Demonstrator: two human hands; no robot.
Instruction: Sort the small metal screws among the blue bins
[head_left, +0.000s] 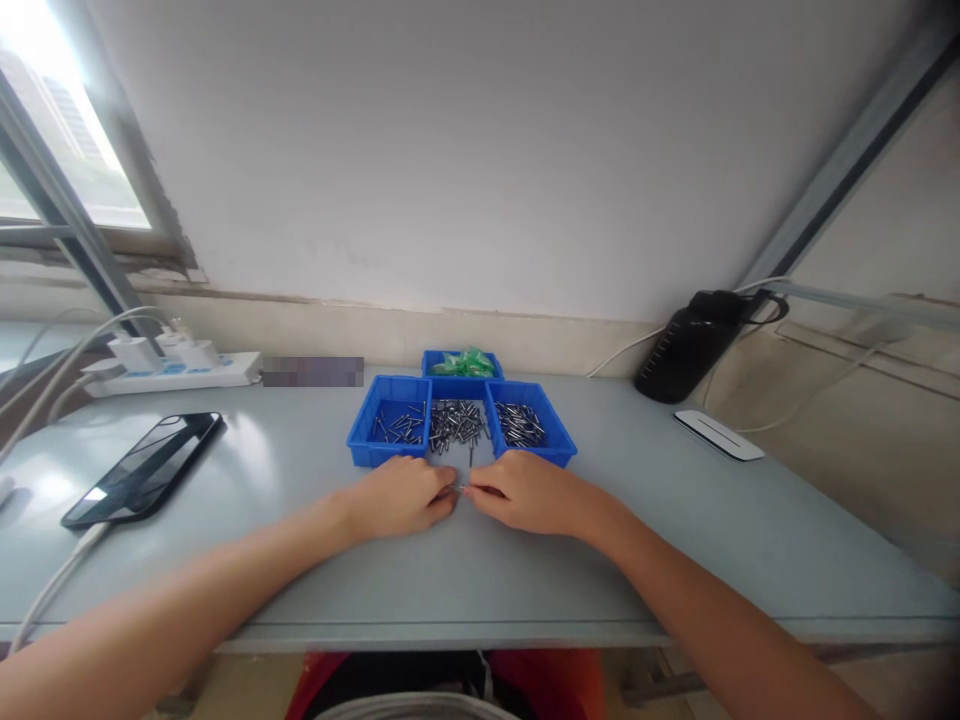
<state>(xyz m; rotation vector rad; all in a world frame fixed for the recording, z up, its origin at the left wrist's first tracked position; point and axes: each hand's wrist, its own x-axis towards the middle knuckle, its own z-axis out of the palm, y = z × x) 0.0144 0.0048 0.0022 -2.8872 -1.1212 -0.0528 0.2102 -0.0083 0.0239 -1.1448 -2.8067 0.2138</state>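
Just in front of the blue bins, my left hand (405,495) and my right hand (536,492) meet, fingers pinched on a small metal screw (460,487) between them. The left blue bin (362,432) holds scattered screws, and the right blue bin (559,440) holds a denser heap. Between these bins lies a loose pile of screws (457,424) on the grey table (600,590). One screw (471,456) sits apart, close to my right fingertips. Behind the pile, the back blue bin (461,384) has green plastic packets (469,362) in it.
At the left lie a phone (146,470) with a cable and a white power strip (180,372) with plugs. A black bottle (686,345) and a flat white device (718,435) are at the right. The wall (480,180) rises behind the table.
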